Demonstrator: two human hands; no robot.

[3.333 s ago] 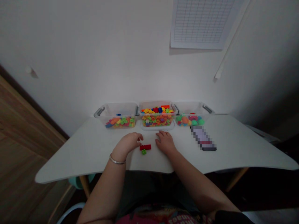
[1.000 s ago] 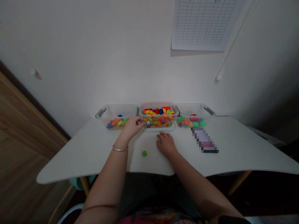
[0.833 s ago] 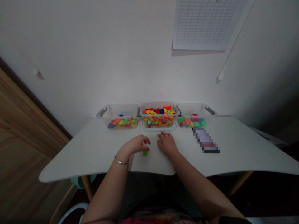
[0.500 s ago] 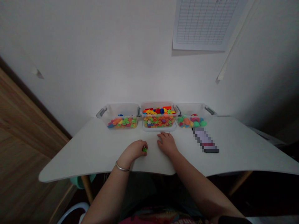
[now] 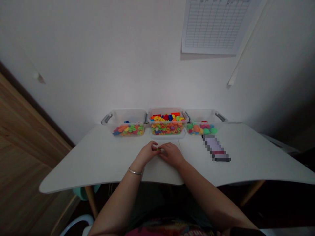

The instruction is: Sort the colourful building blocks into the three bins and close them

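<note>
Over the middle of the white table [image 5: 95,164], my two hands meet at a small green plastic toy piece [image 5: 158,149], mostly covered by the fingers. My left hand [image 5: 148,152], with a bangle at the wrist, pinches the piece from the left. From the right, the thumb and fingers of my right hand [image 5: 171,153] close on it too. Just beyond the hands stands a clear tub [image 5: 167,120] of colourful plastic building pieces, set on a pale lid [image 5: 182,133].
A second clear tub [image 5: 130,114] with coloured pieces stands at the left, and a third [image 5: 197,114] with rounder pieces at the right. A phone [image 5: 216,148], pixelated, lies on the table to the right. A printed sheet [image 5: 211,32] hangs on the wall.
My left hand has moved right and slightly forward with the green piece. My right hand has shifted left, and its fingers have closed on the piece.
</note>
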